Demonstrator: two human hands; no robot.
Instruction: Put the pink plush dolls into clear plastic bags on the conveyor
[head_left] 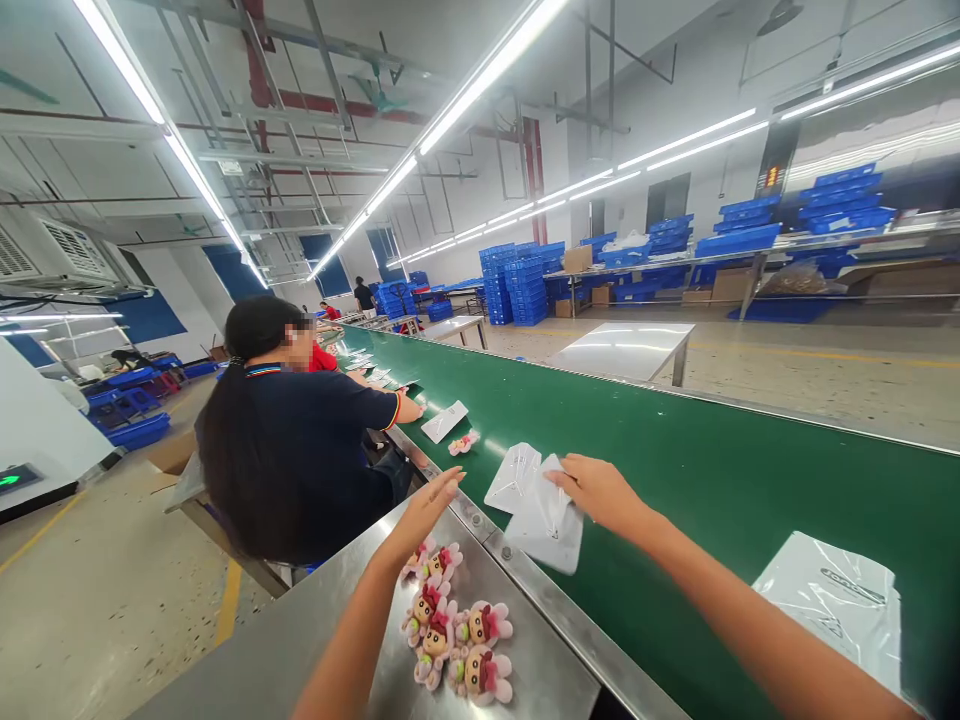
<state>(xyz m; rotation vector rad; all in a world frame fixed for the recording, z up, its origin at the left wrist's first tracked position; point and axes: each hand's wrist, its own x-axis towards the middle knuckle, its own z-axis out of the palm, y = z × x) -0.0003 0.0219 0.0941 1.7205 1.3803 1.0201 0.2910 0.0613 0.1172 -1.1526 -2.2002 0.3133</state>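
My right hand (606, 492) pinches the top corner of a white plastic bag (551, 530) over the green conveyor belt (645, 430). Just beyond it lies another white bag (513, 474), partly overlapped. My left hand (426, 508) is held above the metal table's edge with its fingers stretched out and nothing in them. Below it, several small pink plush dolls (480, 672) with bunny ears sit in a group on the metal table (330, 640). One more plush doll (463, 442) rests on the belt past my left fingertips, beside a white packet (444, 421).
A co-worker in a dark shirt (315, 430) sits at the belt on my left, an arm reaching over it. Near my right forearm lies a large white bag (832, 600). Beyond the belt stand a metal table (630, 348) and stacked blue crates (517, 285).
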